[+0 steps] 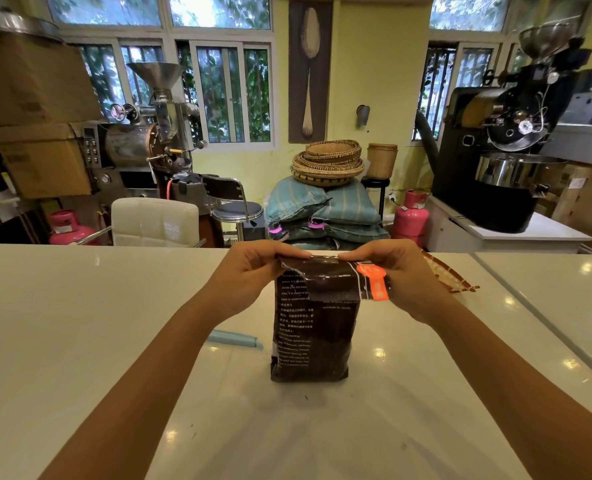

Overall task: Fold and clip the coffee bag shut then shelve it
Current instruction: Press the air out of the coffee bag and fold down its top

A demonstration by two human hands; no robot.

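A dark brown coffee bag (313,336) with white print and an orange label stands upright on the white counter (80,323). Its top is folded over toward me. My left hand (249,277) pinches the fold's left end and my right hand (403,275) pinches its right end, thumbs on the near side. A pale blue bag clip (235,338) lies flat on the counter just left of the bag, partly hidden behind my left forearm.
A brown patterned packet (452,278) lies on the counter behind my right hand. A seam (543,327) divides the counter on the right. Beyond the far edge stand a white chair (154,221), stacked sacks with baskets, pink gas cylinders and two coffee roasters.
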